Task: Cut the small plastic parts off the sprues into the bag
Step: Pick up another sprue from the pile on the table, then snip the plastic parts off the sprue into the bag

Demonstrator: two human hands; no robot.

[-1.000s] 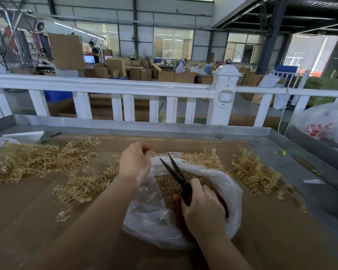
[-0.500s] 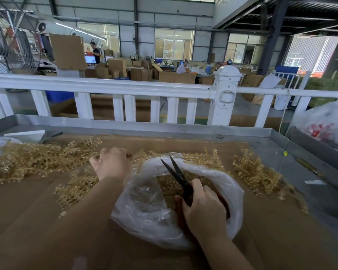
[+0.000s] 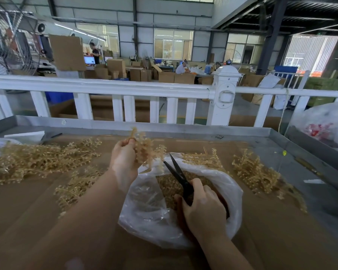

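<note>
A cardboard-covered table is bounded at the back by a white railing; heaps of golden sprues are spread along its far side; a clear plastic bag, part-filled with cut parts, is laid open in the middle; a sprue cluster is pinched by the curled fingers of the left hand above the bag's rim; black scissors, blades parted, are gripped by the right hand.
</note>
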